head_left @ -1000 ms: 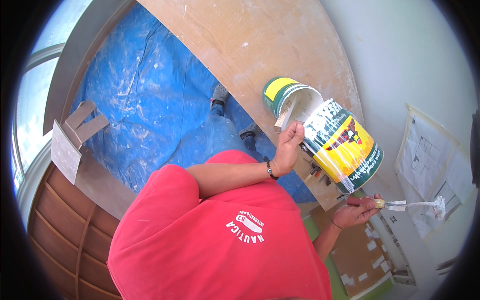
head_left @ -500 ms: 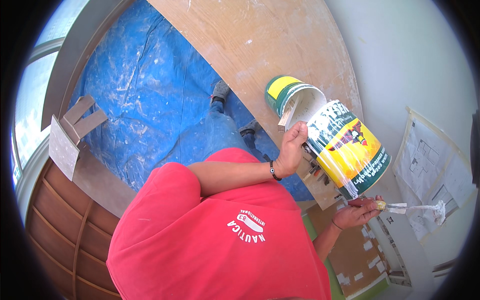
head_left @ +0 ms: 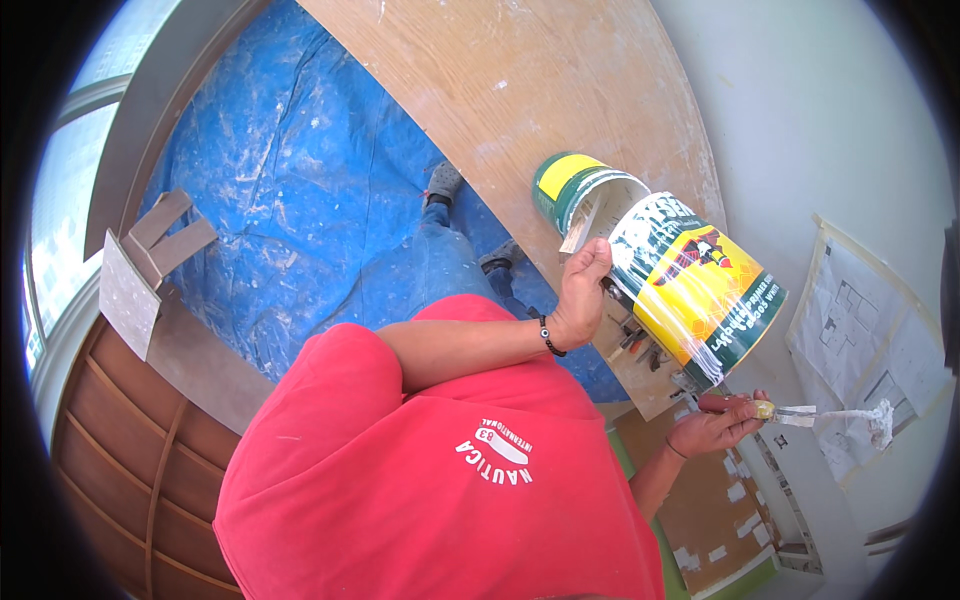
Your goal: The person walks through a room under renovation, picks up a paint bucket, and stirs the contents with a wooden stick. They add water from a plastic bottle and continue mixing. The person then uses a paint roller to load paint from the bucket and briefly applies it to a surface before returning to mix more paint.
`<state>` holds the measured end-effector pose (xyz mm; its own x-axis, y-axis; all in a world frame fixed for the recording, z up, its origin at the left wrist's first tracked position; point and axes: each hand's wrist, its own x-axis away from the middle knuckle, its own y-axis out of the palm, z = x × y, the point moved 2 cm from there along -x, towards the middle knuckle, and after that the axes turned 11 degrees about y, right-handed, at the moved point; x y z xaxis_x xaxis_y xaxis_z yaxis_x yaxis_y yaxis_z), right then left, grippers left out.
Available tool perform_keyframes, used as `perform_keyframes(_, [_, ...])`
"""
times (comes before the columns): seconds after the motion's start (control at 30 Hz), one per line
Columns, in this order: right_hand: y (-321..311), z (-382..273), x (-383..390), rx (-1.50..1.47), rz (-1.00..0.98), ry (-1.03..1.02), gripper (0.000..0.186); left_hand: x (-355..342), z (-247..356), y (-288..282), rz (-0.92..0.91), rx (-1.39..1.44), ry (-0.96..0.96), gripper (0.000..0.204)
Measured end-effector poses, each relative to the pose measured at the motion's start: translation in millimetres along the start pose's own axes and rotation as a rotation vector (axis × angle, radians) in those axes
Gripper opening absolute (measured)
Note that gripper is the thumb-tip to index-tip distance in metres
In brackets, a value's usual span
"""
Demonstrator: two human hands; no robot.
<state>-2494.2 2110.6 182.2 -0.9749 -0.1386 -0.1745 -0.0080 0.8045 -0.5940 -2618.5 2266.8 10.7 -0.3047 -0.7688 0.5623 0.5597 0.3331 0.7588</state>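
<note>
My left hand [head_left: 585, 290] is closed on the rim of a large paint can [head_left: 700, 280], green and yellow with white drips down its side. The can leans over, its mouth toward a smaller green and yellow can [head_left: 556, 190] standing open on the wooden board. Inside that smaller can, a pale flat stick [head_left: 580, 228] rests against the wall. A paintbrush [head_left: 795, 416] sits in my right hand [head_left: 710, 428], near the big can's base; its bristles are coated in white. The big can's inside is hidden from view.
The wooden board [head_left: 520, 80] runs along the pale wall, with small tools [head_left: 640, 340] near its edge. Drawings on paper [head_left: 850, 320] are taped to the wall. A blue sheet [head_left: 300, 180] covers the floor; a grey stand-like piece [head_left: 145, 280] is at left.
The large can has turned slightly in my left hand, and its base has shifted a little to the right. My right hand with the paintbrush has barely moved.
</note>
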Motion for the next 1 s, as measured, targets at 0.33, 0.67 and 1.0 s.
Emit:
perform_keyframes(0.33, [3.7, -2.4, -2.7, 0.049, 0.009, -0.067, 0.042, -2.1, -11.9, -12.9, -0.072, 0.052, -0.039, 0.033])
perform_keyframes(0.67, [4.3, 0.2, -4.6, 0.043, 0.008, -0.064, 0.042, -0.9, -9.7, -4.3, -0.043, -0.023, -0.010, 0.035])
perform_keyframes(1.0, [10.0, 2.9, -1.8, -0.026, 0.011, -0.035, 0.042, 5.0, 20.5, -5.7, -0.561, -0.586, 0.126, 0.023])
